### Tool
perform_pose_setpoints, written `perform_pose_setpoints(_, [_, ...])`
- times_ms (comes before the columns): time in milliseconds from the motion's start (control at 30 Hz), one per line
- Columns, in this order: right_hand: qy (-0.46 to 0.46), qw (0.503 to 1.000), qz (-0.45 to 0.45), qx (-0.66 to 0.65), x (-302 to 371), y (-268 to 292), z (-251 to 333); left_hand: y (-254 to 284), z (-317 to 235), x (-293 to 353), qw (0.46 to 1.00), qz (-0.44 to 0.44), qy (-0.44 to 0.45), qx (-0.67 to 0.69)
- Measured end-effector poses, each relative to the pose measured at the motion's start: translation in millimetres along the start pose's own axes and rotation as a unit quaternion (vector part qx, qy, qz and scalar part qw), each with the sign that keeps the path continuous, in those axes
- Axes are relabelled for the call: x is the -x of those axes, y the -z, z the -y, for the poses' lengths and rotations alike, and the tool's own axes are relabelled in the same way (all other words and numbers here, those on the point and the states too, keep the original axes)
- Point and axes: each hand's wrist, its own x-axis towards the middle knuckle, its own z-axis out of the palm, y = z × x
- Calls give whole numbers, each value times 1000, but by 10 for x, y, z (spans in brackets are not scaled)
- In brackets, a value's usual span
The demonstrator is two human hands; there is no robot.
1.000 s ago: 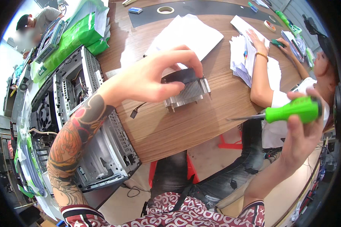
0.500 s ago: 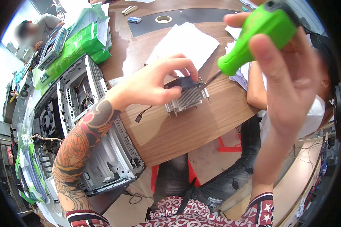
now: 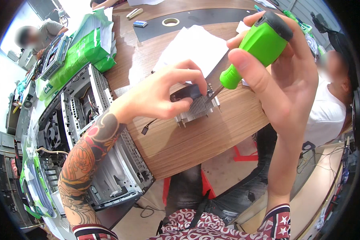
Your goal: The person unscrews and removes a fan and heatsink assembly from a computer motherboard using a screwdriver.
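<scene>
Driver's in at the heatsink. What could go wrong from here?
1. The green screwdriver, held in the right hand, comes in at a slant; it could slip and bend fins on the heatsink.
2. The left hand holds the cooler's black top close to the shaft, so a slip might jab it.
3. The loose plug might snag.

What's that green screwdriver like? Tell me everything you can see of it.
The screwdriver has a chunky, faceted, bright green handle that looks like plastic, with a dark cap and a flared collar. Its slim, metallic-looking shaft slants down leftward to the finned metal cooler; the tip's exact contact is unclear. The right hand grips the handle.
</scene>
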Motion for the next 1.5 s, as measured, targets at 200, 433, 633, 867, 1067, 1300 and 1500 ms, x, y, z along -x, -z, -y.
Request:
perform_pose_setpoints(200, [-50,998,25,-13,-30,164,199,-19,11,-28,999,42,4,0])
perform_pose_setpoints(433, [-10,999,17,40,31,156,73,-41,19,-27,1000,19,-11,-7])
perform_pose_setpoints(633, [-42,999,12,30,-9,92,205,-34,8,-25,1000,4,-11,-11])
perform_pose_setpoints(867, [9,999,-19,26,60,-133,134,15,-59,25,999,-19,7,-28])
perform_pose_setpoints(1067, [-29,997,-69,14,111,-10,171,-57,-19,-58,1000,-14,10,15])
perform_pose_setpoints(1300, [-67,996,-62,5,69,-100,374,9,-49,-3,998,-30,45,46])
perform_pose_setpoints(1500, [-6,995,-93,-38,77,-327,342,17,-18,23,997,-47,33,44])
